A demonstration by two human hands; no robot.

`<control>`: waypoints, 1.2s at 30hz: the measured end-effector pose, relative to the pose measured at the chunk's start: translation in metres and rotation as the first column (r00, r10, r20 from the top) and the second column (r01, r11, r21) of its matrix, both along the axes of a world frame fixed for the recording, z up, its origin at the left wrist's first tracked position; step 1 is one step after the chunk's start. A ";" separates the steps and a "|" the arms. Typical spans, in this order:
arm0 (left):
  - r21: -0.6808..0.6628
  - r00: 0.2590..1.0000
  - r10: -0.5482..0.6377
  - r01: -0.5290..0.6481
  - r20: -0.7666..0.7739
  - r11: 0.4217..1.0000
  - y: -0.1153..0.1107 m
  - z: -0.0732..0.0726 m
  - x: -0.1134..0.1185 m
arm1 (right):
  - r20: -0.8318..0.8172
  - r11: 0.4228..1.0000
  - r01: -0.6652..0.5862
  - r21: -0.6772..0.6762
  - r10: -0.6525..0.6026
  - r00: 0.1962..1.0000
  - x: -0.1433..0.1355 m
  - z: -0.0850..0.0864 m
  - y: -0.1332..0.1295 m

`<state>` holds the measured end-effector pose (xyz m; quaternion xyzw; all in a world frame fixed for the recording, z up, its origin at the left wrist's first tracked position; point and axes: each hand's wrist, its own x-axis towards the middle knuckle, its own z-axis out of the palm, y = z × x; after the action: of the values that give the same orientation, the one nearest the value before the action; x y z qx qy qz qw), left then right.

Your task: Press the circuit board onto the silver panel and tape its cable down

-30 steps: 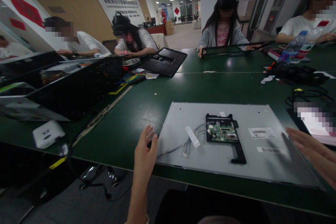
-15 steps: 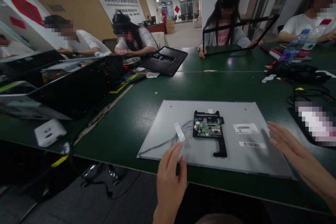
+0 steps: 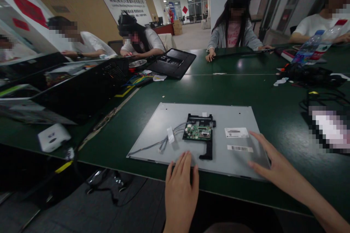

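A flat grey metal panel (image 3: pixel 153 127) lies on the green table in front of me. Near its middle sits a black bracket (image 3: pixel 209 149) with a green circuit board (image 3: pixel 195 131), and grey cables (image 3: pixel 153 145) run left from it under a strip of tape (image 3: pixel 170 135). My left hand (image 3: pixel 182 178) is at the panel's front edge, fingers extended and slightly apart, holding nothing. At the panel's right edge is my right hand (image 3: pixel 269 156), thumb and fingers spread over the corner area, beside two white labels (image 3: pixel 236 133).
Across the table a person's hand (image 3: pixel 210 55) rests by a thin black frame (image 3: pixel 237 54). Black casings (image 3: pixel 82 87) and a white box (image 3: pixel 53 137) stand left. Bottles (image 3: pixel 307 47), black cables and a blurred-out device (image 3: pixel 332 127) lie right.
The panel with its board has shifted left. My right hand has moved left onto the panel's right side. The person opposite has lowered the black frame to the table.
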<state>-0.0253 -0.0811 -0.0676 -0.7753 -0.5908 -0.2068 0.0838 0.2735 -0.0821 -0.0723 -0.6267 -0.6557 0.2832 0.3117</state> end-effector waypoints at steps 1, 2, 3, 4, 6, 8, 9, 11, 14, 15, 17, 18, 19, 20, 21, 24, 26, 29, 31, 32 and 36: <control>-0.024 1.000 0.023 -0.024 -0.014 0.999 -0.001 0.001 0.000 | 0.056 0.999 -0.039 -0.001 0.039 0.998 -0.003 0.000 0.000; -0.042 0.999 0.047 -0.048 -0.027 0.998 -0.001 0.003 -0.001 | 0.110 0.997 -0.081 -0.010 0.081 0.991 -0.005 0.000 0.000; -0.057 0.997 0.072 -0.075 -0.038 0.996 -0.001 0.004 -0.001 | 0.161 0.992 -0.125 -0.023 0.127 0.979 -0.007 0.000 0.000; -0.068 0.994 0.095 -0.098 -0.047 0.993 -0.001 0.006 -0.001 | 0.209 0.985 -0.167 -0.037 0.171 0.963 -0.009 -0.001 0.000; -0.082 0.988 0.139 -0.144 -0.062 0.986 -0.001 0.008 -0.001 | 0.300 0.973 -0.224 -0.049 0.228 0.926 -0.012 -0.003 0.001; -0.095 0.981 0.177 -0.184 -0.079 0.978 0.001 0.009 0.000 | 0.381 0.968 -0.250 -0.031 0.243 0.892 -0.016 -0.006 0.004; -0.102 0.977 0.194 -0.203 -0.086 0.974 0.002 0.010 0.000 | 0.413 0.966 -0.258 -0.018 0.242 0.878 -0.018 -0.007 0.006; -0.117 0.969 0.226 -0.237 -0.099 0.964 0.005 0.010 0.000 | 0.449 0.963 -0.271 0.002 0.241 0.860 -0.023 -0.008 0.010; -0.137 0.957 0.266 -0.280 -0.115 0.950 0.010 0.010 -0.002 | 0.466 0.959 -0.283 0.008 0.247 0.850 -0.031 -0.006 0.016; -0.140 0.954 0.277 -0.292 -0.119 0.946 0.012 0.010 -0.003 | 0.469 0.958 -0.286 0.002 0.252 0.847 -0.034 -0.004 0.018; -0.144 0.946 0.298 -0.315 -0.126 0.938 0.015 0.010 -0.007 | 0.471 0.957 -0.291 -0.010 0.262 0.843 -0.041 0.000 0.021; -0.147 0.943 0.306 -0.323 -0.129 0.935 0.017 0.011 -0.009 | 0.469 0.955 -0.296 -0.016 0.269 0.841 -0.045 0.002 0.023; -0.150 0.941 0.312 -0.330 -0.130 0.932 0.018 0.012 -0.011 | 0.467 0.953 -0.302 -0.023 0.277 0.840 -0.048 0.005 0.025; -0.155 0.939 0.317 -0.336 -0.131 0.929 0.020 0.013 -0.014 | 0.464 0.951 -0.307 -0.030 0.285 0.839 -0.052 0.007 0.027; -0.161 0.938 0.322 -0.341 -0.131 0.926 0.022 0.013 -0.016 | 0.461 0.950 -0.311 -0.037 0.292 0.838 -0.055 0.008 0.030; -0.186 0.935 0.333 -0.351 -0.121 0.918 0.028 0.016 -0.025 | 0.443 0.940 -0.335 -0.071 0.331 0.833 -0.063 0.013 0.038; -0.206 0.936 0.336 -0.352 -0.108 0.913 0.033 0.017 -0.031 | 0.414 0.922 -0.376 -0.098 0.381 0.827 -0.066 0.015 0.043; -0.221 0.935 0.342 -0.353 -0.088 0.909 0.039 0.018 -0.041 | 0.369 0.888 -0.440 -0.131 0.456 0.810 -0.067 0.017 0.052; -0.223 0.934 0.347 -0.356 -0.079 0.907 0.044 0.018 -0.048 | 0.356 0.871 -0.470 -0.145 0.489 0.797 -0.068 0.018 0.058; -0.227 0.934 0.349 -0.356 -0.075 0.906 0.046 0.018 -0.052 | 0.354 0.863 -0.483 -0.148 0.503 0.789 -0.069 0.019 0.060; -0.247 0.931 0.362 -0.363 -0.052 0.898 0.053 0.016 -0.065 | 0.360 0.834 -0.531 -0.147 0.545 0.757 -0.075 0.023 0.070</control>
<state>-0.0903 -0.0280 -0.0513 -0.6565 -0.7461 -0.1089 0.0227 0.1986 -0.0125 -0.0494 -0.4606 -0.8509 0.2427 0.0698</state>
